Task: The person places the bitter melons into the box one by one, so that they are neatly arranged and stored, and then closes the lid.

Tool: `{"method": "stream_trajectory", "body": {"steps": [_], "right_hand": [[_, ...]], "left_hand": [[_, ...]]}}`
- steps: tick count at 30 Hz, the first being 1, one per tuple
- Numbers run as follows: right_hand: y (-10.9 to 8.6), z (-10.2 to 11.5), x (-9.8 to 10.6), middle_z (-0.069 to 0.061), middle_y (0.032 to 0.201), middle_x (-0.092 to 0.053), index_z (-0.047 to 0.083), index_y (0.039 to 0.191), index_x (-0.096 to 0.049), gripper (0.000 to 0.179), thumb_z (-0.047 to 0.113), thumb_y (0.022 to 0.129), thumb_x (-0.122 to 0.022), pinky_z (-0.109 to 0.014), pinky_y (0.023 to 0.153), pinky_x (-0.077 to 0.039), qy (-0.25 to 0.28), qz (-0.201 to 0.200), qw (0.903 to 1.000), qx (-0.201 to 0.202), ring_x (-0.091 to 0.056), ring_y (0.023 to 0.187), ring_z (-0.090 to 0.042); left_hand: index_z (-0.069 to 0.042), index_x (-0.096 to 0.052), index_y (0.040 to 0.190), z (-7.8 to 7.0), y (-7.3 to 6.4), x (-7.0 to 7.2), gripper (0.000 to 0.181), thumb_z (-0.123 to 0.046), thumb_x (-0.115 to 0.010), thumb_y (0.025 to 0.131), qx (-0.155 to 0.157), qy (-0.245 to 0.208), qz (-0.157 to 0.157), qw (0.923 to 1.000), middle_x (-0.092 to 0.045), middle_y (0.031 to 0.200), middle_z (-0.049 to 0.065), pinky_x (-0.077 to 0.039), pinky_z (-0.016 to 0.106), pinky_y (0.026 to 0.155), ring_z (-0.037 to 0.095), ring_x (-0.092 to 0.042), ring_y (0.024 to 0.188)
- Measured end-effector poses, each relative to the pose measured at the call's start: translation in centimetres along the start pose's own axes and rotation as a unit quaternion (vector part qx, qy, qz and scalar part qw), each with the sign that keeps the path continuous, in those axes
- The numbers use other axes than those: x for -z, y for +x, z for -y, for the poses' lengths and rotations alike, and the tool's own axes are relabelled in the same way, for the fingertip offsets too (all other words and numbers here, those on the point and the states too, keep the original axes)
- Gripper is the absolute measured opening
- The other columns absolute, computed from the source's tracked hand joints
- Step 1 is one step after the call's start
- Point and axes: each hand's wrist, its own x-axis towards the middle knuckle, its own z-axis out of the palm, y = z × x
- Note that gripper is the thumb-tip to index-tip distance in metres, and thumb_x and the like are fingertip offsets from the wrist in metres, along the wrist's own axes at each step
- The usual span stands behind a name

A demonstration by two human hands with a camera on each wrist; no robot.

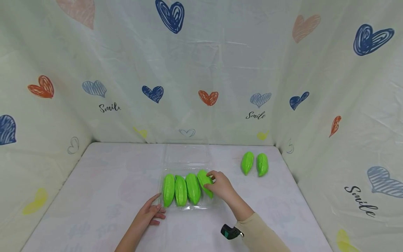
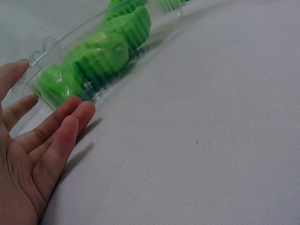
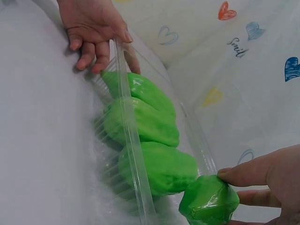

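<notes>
A clear plastic clamshell box (image 1: pixel 189 207) lies with its lid raised at the back. In its tray, three glossy green ridged fruits (image 1: pixel 181 190) stand in a row. At the tray's right end my right hand (image 1: pixel 220 185) pinches a fourth green fruit (image 3: pixel 209 200), tilted, between thumb and fingers. The left hand (image 1: pixel 148 212) is at the tray's left front corner, fingers spread and mostly straight, fingertips touching or very near the plastic wall (image 2: pixel 47 101); contact is not fully clear.
Two more green fruits (image 1: pixel 254 164) lie side by side at the back right of the white-covered table (image 1: pixel 104 189). A curtain (image 1: pixel 226 70) printed with hearts encloses the back and sides. A black device (image 1: pixel 230 232) is on the right wrist.
</notes>
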Motion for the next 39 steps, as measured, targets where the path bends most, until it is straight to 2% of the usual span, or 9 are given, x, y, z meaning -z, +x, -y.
{"method": "stream_trajectory", "body": {"steps": [9, 17, 32, 39], "right_hand": [[0.4, -0.2, -0.3, -0.014, 0.103, -0.06, 0.001, 0.114, -0.064, 0.04, 0.017, 0.081, -0.078, -0.042, 0.072, -0.051, -0.014, 0.003, 0.9999, -0.006, -0.058, 0.092, -0.029], [0.4, -0.1, -0.4, -0.013, 0.1, -0.061, 0.001, 0.112, -0.063, 0.04, 0.016, 0.079, -0.08, -0.042, 0.073, -0.05, -0.02, 0.003, 0.9998, -0.007, -0.058, 0.09, -0.028], [-0.1, -0.3, -0.9, -0.013, 0.098, -0.058, 0.0, 0.11, -0.062, 0.043, 0.014, 0.076, -0.083, -0.042, 0.072, -0.051, -0.012, -0.009, 0.9999, -0.006, -0.058, 0.088, -0.027], [-0.3, -0.4, -1.2, -0.012, 0.096, -0.057, 0.0, 0.108, -0.062, 0.044, 0.013, 0.073, -0.085, -0.041, 0.071, -0.05, -0.012, -0.014, 0.9998, 0.0, -0.056, 0.086, -0.026]], "left_hand": [[-0.004, -0.035, 0.148, -0.2, -0.1, -0.2, 0.057, -0.023, -0.057, 0.099, 0.01, 0.006, -0.021, 0.9997, -0.069, 0.095, 0.013, -0.055, 0.04, 0.065, 0.029, -0.069, 0.082], [-0.004, -0.033, 0.148, -0.3, -0.2, -0.1, 0.057, -0.023, -0.056, 0.099, 0.006, 0.005, -0.01, 0.9999, -0.069, 0.097, 0.014, -0.055, 0.038, 0.065, 0.029, -0.069, 0.084], [-0.003, -0.035, 0.147, -0.4, -0.3, -0.3, 0.056, -0.022, -0.056, 0.099, 0.007, 0.007, -0.017, 0.9998, -0.069, 0.095, 0.013, -0.055, 0.039, 0.065, 0.029, -0.069, 0.082], [-0.001, -0.031, 0.148, -0.4, -0.2, -0.2, 0.058, -0.023, -0.055, 0.1, 0.002, 0.008, -0.006, 1.0, -0.069, 0.096, 0.013, -0.055, 0.037, 0.064, 0.028, -0.069, 0.082]]}}
